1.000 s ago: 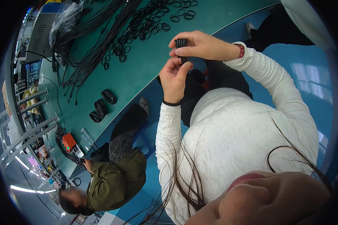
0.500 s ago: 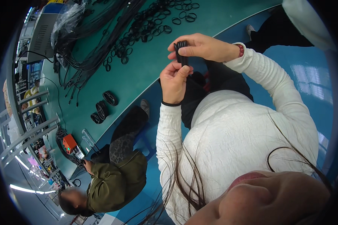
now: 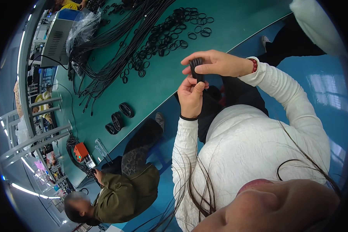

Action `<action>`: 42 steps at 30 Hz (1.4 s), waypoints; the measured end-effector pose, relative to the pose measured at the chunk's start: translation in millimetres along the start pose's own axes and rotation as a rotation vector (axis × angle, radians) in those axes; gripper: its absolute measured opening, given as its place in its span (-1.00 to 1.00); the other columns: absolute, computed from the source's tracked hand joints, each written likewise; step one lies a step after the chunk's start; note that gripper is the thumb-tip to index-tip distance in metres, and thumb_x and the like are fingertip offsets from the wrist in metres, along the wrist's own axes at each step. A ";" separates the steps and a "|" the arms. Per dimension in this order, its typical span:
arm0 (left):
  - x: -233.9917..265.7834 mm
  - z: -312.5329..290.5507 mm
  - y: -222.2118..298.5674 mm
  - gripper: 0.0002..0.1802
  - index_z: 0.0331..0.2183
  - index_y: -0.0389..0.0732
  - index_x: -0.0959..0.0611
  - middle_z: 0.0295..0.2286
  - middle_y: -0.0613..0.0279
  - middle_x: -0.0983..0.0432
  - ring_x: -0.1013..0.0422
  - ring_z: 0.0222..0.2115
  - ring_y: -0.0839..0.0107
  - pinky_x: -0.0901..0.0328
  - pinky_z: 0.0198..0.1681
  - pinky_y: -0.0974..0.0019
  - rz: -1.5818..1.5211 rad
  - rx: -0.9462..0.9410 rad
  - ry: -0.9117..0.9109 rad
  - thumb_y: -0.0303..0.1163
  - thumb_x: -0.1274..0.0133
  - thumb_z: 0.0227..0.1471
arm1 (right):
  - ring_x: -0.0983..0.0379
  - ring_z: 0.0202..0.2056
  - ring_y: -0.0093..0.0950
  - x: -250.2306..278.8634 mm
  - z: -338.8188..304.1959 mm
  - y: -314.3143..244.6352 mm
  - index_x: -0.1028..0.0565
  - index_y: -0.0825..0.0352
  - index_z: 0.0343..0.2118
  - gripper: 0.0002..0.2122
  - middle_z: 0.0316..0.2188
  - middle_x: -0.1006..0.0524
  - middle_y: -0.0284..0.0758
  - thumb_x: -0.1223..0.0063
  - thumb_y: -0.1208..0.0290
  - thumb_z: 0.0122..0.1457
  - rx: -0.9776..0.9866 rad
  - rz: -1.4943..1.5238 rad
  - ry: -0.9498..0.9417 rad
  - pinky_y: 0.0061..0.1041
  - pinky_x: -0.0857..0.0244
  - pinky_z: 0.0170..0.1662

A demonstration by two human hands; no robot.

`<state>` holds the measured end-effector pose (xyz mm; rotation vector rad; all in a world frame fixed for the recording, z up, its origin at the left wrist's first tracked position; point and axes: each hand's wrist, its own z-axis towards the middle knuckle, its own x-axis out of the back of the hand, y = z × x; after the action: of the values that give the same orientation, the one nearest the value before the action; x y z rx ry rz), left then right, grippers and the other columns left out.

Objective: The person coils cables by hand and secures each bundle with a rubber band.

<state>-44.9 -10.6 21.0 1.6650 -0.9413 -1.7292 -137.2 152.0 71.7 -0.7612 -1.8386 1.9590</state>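
Observation:
In front of me, past the table's near edge, a bundle of coiled black cable (image 3: 196,69) is held between both hands. My right hand (image 3: 220,63) grips its upper part, thumb across the front and fingers behind. My left hand (image 3: 191,101) pinches its lower end, the fingertips closed around it. Three similar black cable coils (image 3: 116,120) rest near the table edge to the left. Many small black rings (image 3: 170,36) lie scattered on the green table (image 3: 150,81), beside long loose black cables (image 3: 108,58).
A clear plastic bag (image 3: 83,33) lies by a grey vented box (image 3: 57,40) at the far left. Farther along, a co-worker in an olive jacket (image 3: 123,195) sits by an orange device (image 3: 80,151) and clear-handled tools (image 3: 101,147). Metal frames (image 3: 31,145) line the table's far side.
The whole view has shifted, so the table and hands appear lower and to the right. My hands keep nearly the same hold on the cable coil.

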 end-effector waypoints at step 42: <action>1.9 45.5 26.5 -0.60 0.04 -0.34 -0.29 -0.15 -0.11 -0.41 -0.49 -0.45 0.34 -0.41 -0.38 0.40 0.223 -0.049 0.279 -0.40 0.13 0.19 | -0.34 -0.12 -0.33 250.0 79.6 -81.5 -0.13 0.38 0.05 -0.48 -0.13 -0.30 -0.06 0.00 0.20 0.16 0.259 0.601 0.807 -0.37 -0.25 -0.10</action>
<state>-92.3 -23.1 40.2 1.6480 -0.9063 -1.3232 -392.3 243.1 117.1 -1.8215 -0.9139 1.7179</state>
